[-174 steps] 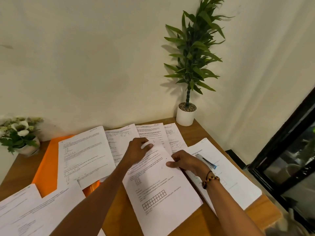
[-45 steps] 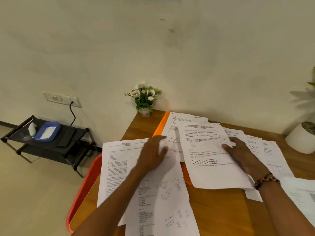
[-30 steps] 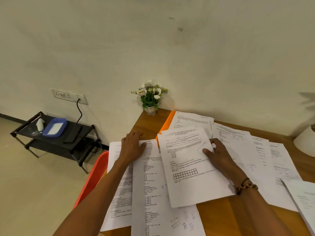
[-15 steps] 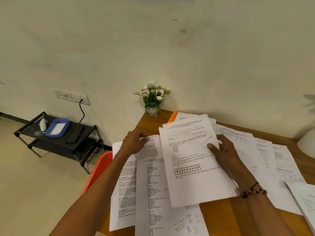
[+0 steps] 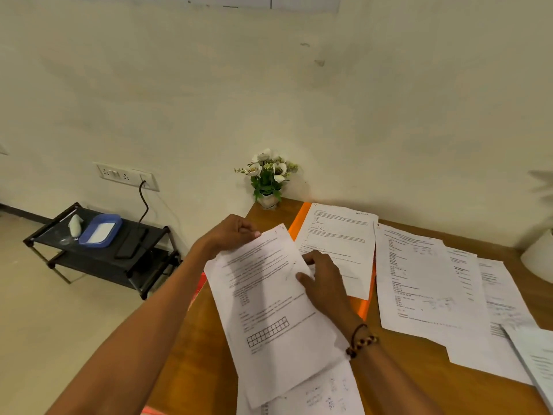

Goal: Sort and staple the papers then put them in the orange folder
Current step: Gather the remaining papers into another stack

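A cream wall [image 5: 209, 85], scuffed in places, backs a wooden table [image 5: 191, 348] set in a corner of the room. A small pot of white flowers [image 5: 267, 178] stands at the table's far edge against the wall. To the left, a low black shelf [image 5: 101, 250] on the pale floor [image 5: 45, 339] carries a blue tray [image 5: 100, 232], below a wall socket [image 5: 127, 176] with 1 black cord [image 5: 144, 202] plugged in.

White printed papers [image 5: 278, 307], orange folder [image 5: 365, 301], brown wood table [image 5: 203, 348], blue tray [image 5: 100, 230], black rack [image 5: 98, 256].
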A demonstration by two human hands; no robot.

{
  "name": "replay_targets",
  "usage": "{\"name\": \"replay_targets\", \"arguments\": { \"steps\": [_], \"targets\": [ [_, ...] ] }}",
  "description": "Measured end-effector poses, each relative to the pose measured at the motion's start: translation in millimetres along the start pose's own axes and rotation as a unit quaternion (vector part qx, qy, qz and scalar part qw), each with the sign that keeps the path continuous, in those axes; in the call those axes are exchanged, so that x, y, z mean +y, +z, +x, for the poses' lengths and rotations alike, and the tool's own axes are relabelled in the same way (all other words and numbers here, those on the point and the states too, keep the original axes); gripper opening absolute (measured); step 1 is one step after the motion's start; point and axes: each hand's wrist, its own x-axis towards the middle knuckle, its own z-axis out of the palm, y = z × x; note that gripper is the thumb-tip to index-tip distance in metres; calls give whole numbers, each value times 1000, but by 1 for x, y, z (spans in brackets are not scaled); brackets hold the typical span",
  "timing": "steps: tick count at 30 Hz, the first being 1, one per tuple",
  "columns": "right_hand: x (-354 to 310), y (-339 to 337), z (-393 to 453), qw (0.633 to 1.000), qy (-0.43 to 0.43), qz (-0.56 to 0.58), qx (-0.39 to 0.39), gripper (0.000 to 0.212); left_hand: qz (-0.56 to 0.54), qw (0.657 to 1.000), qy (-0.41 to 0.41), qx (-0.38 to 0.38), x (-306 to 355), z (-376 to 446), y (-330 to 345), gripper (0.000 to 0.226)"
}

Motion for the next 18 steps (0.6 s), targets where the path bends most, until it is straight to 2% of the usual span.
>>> {"name": "replay_targets", "arguments": {
  "steps": [5,9,13,18],
  "targets": [
    [-1,22,0,998,48,51,4,24,20,1000,14,-2,0,-1,20,40],
    [11,35,-2,998,55,21,1,29,153,987,27,30,-9,10,30,24],
    [15,40,-8,999,41,29,16,36,188,979,29,73,-9,16,35,9],
    [23,39,-16,993,21,111,33,33,229,971,45,59,4,20,22,8]
  ]
}}
